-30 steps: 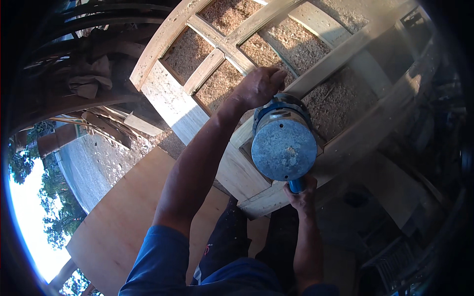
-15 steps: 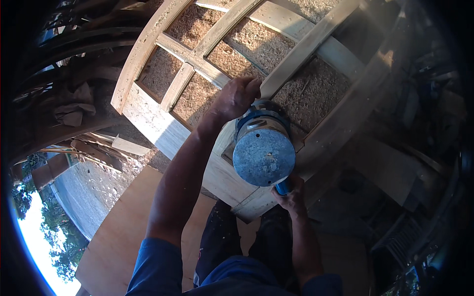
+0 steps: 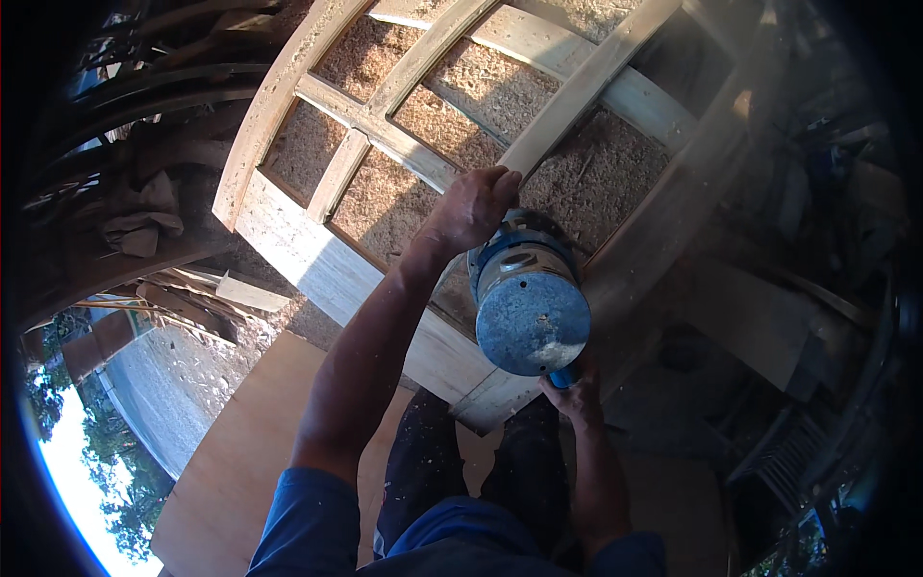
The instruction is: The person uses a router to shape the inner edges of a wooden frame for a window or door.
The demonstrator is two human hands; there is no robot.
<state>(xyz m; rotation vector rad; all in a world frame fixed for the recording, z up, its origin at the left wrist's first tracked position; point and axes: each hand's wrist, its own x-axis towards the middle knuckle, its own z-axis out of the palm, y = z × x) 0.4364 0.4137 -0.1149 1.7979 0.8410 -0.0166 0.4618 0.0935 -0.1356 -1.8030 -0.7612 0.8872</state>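
A wood router (image 3: 534,322), with a round grey metal top and blue parts, stands on a wooden panel frame (image 3: 423,356) near its lower right corner. My left hand (image 3: 476,207) is closed at the far side of the router, its grip hidden beneath the fingers. Close to my body, my right hand (image 3: 577,394) wraps round the router's blue near handle. The router's base and bit are hidden under its body. Wood shavings (image 3: 385,197) show through the openings between the frame's bars.
A thin brown board (image 3: 240,433) lies at the lower left, beside my legs. Wood offcuts (image 3: 197,303) are heaped left of the frame. Dark clutter and a slatted object (image 3: 774,462) are on the shaded right side. Dust hangs over the frame's right part.
The router has shifted a little to the right and toward me, and both hands have moved with it. My grip looks the same.
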